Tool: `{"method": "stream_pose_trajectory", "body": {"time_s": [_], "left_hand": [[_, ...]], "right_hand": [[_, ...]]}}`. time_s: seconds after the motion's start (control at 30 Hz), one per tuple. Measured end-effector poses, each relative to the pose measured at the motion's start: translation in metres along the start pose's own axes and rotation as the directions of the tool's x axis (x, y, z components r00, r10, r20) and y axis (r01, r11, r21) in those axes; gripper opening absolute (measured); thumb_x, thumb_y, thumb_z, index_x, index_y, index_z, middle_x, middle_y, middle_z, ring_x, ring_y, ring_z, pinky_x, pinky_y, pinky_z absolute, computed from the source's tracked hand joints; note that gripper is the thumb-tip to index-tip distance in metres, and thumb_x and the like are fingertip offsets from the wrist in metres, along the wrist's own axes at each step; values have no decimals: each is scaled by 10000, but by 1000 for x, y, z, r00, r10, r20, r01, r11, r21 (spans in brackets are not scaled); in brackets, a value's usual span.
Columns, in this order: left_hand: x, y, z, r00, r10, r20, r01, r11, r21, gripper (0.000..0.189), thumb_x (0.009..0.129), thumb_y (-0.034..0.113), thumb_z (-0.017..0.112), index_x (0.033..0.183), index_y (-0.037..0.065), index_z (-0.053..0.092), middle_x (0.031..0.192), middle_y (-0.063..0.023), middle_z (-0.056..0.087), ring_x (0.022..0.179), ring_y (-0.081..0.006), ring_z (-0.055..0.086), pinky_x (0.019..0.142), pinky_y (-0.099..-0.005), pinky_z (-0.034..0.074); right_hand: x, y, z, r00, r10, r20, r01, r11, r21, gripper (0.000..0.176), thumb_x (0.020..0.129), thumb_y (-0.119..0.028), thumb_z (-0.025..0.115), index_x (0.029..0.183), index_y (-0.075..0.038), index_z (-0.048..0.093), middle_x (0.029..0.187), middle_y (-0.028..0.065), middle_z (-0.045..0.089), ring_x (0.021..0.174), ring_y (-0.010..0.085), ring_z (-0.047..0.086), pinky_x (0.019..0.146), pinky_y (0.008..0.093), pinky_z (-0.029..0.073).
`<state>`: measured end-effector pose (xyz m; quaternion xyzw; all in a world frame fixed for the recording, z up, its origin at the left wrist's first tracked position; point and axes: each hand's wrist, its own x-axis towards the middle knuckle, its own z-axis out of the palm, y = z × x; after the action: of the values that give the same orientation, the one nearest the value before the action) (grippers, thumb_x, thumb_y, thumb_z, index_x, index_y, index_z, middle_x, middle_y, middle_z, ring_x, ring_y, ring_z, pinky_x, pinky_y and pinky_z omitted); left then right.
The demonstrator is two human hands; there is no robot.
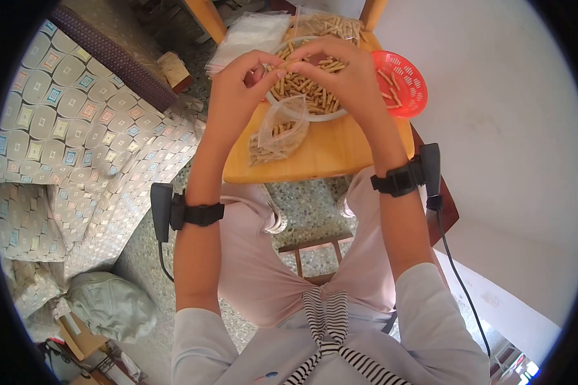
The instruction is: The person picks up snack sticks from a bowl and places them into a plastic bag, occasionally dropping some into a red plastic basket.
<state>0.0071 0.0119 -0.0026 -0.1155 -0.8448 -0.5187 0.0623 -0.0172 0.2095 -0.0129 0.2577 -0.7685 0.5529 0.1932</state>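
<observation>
Over a pale round bowl [315,118] heaped with short tan stick pieces [311,91], my two hands meet at the fingertips. My left hand [237,80] pinches thumb against forefinger, and my right hand [347,70] does the same from the other side. A small tan stick piece [288,64] seems to be between them, partly covered by the fingers. Below the hands, an unsealed clear zip bag [277,138] holds some of the pieces and leans by the bowl. All this rests on a yellow wooden chair seat [327,163].
Right of the bowl is a red plastic basket [417,96] with several pieces in it. Flat clear bags [247,38] lie stacked at the back left, and a filled bag [331,25] lies behind the bowl. A white wall [494,128] borders the right; patterned fabric [90,141] covers furniture on the left.
</observation>
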Motion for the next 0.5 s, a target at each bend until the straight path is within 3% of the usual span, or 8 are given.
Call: {"method": "stream_pose_trajectory", "body": {"time_s": [0.1, 0.2, 0.33, 0.4, 0.5], "left_hand": [[-1, -6, 6, 996, 87, 23, -89, 988, 125, 162, 880, 88, 700, 1034, 38, 695, 763, 27, 521, 660, -34, 459, 611, -207, 418], [1, -8, 8, 987, 158, 43, -162, 979, 121, 172, 869, 77, 685, 1034, 29, 690, 798, 6, 578, 679, -50, 505, 636, -235, 470], [1, -2, 4, 993, 115, 5, -115, 981, 159, 172, 869, 100, 709, 1029, 37, 706, 797, 11, 592, 668, -50, 494, 617, -220, 438], [0, 4, -1, 997, 72, -40, -68, 994, 84, 159, 876, 110, 726, 1021, 44, 722, 833, 23, 591, 690, -43, 473, 624, -200, 405], [2, 1, -10, 984, 128, -127, -128, 992, 9, 143, 878, 111, 739, 1007, 49, 736, 879, 34, 582, 719, -36, 454, 643, -185, 379]], "right_hand": [[0, -5, 7, 997, -21, 69, 15, 995, 97, 192, 797, -257, 805, 903, -103, 764, 848, 28, 712, 699, 150, 641, 653, 281, 495], [-1, -1, 13, 981, -113, 160, 94, 988, 119, 177, 803, -241, 798, 900, -99, 757, 852, 24, 708, 686, 146, 625, 652, 275, 493], [-1, -3, 12, 995, -84, 50, 79, 992, 97, 177, 811, -223, 789, 913, -83, 754, 869, 30, 704, 682, 149, 614, 649, 280, 492], [2, -2, 7, 999, -52, -8, 52, 997, 62, 181, 814, -221, 788, 916, -76, 752, 885, 34, 707, 685, 153, 615, 650, 282, 492], [2, 5, 5, 999, -1, -53, 4, 998, 56, 186, 832, -226, 772, 915, -61, 746, 890, 46, 707, 708, 157, 618, 663, 292, 493]]}}
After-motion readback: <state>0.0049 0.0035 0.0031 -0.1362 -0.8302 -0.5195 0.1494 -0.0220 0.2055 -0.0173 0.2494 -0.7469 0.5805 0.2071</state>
